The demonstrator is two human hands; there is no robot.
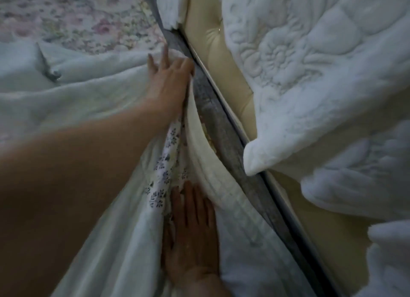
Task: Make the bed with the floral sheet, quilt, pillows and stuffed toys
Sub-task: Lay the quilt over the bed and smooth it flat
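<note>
White quilt (310, 74) x1 heaped right, over cream headboard (221, 74). Floral sheet (77, 19) x1 spread top left. 2 hands: left hand (168, 74) & right hand (190, 230) flat on white pad (66, 92), fingers straight, grip holding nothing.

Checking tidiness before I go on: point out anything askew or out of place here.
A sprigged floral fabric is bunched into a crumpled strip by the grey bed rail, between the left hand and right hand, not spread flat. The white quilt lies heaped off to the side.
</note>
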